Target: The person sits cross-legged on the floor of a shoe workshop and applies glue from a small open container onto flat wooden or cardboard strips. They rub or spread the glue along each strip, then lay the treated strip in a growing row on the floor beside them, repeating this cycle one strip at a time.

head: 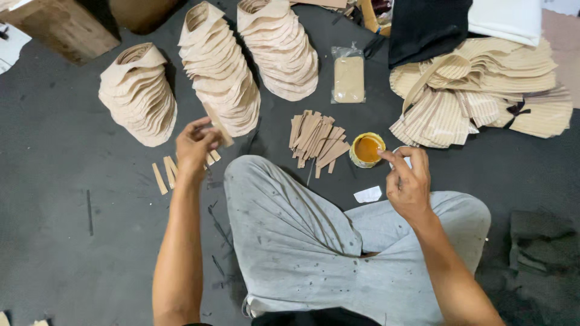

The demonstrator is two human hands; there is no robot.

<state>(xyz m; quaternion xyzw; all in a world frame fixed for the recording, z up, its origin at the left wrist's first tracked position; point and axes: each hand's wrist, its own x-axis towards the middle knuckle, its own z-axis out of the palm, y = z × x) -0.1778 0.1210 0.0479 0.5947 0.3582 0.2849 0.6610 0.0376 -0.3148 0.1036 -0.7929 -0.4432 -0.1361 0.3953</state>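
Tan strip (219,128), a short flat piece, is pinched in the fingers of the left hand (194,145), raised above the dark floor (54,181) near a few loose strips (166,173). The right hand (408,181) has its fingers curled loosely, forefinger tip touching the rim of a small yellow tin of amber glue (367,149); it clamps nothing that I can make out. Between the hands lies a heap of strips (317,142). Beyond stand three stacks of tan visors (217,72), and folded grey trouser legs (314,241) fill the foreground.
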